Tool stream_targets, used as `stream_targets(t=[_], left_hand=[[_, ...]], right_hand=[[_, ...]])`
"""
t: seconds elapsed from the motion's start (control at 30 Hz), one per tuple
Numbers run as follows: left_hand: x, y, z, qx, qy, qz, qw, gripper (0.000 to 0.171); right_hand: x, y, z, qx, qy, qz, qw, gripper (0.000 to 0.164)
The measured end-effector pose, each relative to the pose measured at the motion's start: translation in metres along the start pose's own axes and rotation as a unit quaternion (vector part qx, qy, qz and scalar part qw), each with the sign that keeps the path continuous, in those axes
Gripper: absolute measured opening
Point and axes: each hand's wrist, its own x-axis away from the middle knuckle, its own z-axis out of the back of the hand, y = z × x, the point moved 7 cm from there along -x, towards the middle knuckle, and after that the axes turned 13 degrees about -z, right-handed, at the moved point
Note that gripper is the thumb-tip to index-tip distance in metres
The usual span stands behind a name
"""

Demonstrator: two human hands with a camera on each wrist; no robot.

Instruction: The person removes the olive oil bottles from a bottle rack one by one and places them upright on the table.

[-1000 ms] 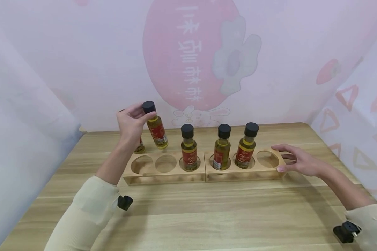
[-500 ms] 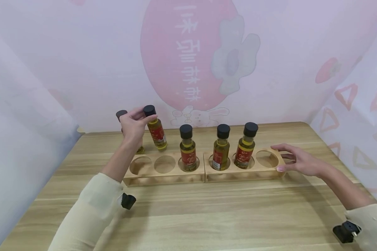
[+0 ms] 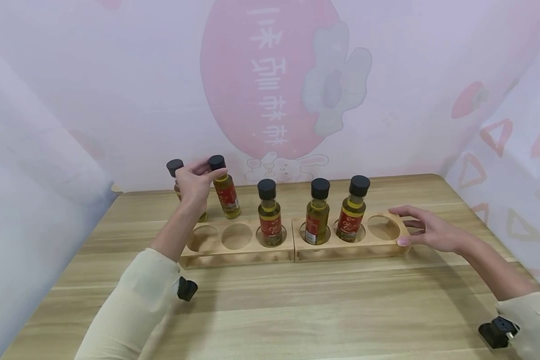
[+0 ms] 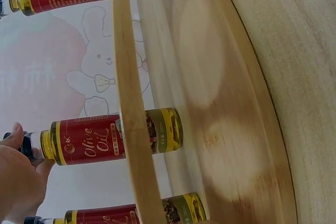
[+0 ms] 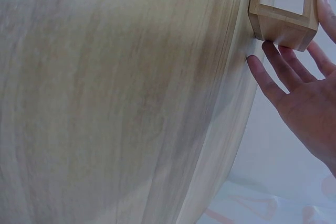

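My left hand point(image 3: 193, 185) pinches the black cap of an olive oil bottle point(image 3: 227, 194), thumb on the near side. The bottle, red-labelled, stands nearly upright just behind the left wooden bottle rack point(image 3: 236, 253); its base shows past the rack's rail in the left wrist view. A second bottle point(image 3: 175, 165) is left of the hand, largely hidden by it. My right hand point(image 3: 434, 232) holds the right end of the right wooden rack point(image 3: 355, 247), thumb in front, fingers behind. In the right wrist view, fingertips point(image 5: 255, 64) lie around the rack's end point(image 5: 283, 27).
One bottle point(image 3: 270, 222) sits in the left rack's right hole; its two left holes are bare. Two bottles, one point(image 3: 317, 222) left and one point(image 3: 352, 220) middle, fill holes in the right rack. The racks meet end to end on the wooden table point(image 3: 297, 310), before a printed curtain point(image 3: 400, 125).
My left hand has lowered the pinched bottle slightly and shifted a little right, uncovering more of the bottle at its left. The right hand stays on the rack's end.
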Motion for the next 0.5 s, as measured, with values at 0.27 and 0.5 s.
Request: stream_targets(t=[0.27, 0.5], left_hand=[[-0.0013, 0.0007, 0.0014, -0.005, -0.009, -0.015, 0.9998, 0.049], [-0.0012, -0.0004, 0.0055, -0.014, -0.004, -0.005, 0.9999, 0.051]], right_hand=[[-0.0030, -0.0028, -0.0016, 0.001, -0.004, 0.002, 1.000, 0.070], [-0.0064, -0.0052, -0.0049, -0.001, -0.011, 0.011, 1.000, 0.069]])
